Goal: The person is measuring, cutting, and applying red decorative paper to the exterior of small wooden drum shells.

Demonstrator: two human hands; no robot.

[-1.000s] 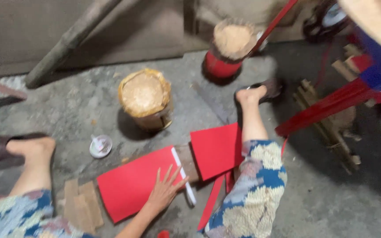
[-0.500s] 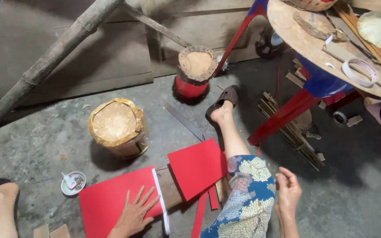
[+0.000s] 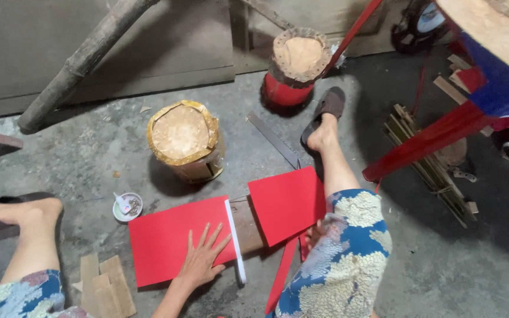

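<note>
Bare workshop corner on grey concrete

A rough concrete floor [image 3: 478, 265] is meeting a grey wall [image 3: 148, 41] (a wooden pole [image 3: 83, 59] is leaning there), daylight falling softly.

Under my left hand [image 3: 200, 265] the red sheet [image 3: 166, 238] looks like matt, smooth paper or thin card; the second red sheet [image 3: 287, 203] has the same flat finish. The white ruler [image 3: 235, 241] along its edge seems smooth plastic. I see a worn wooden board [image 3: 247, 225] between the sheets. The floor [image 3: 89, 159] is rough, mottled grey concrete. The drum [image 3: 184, 141] shows a dull skin top with a shiny golden rim. My trousers [image 3: 340, 259] are printed cloth.
</note>
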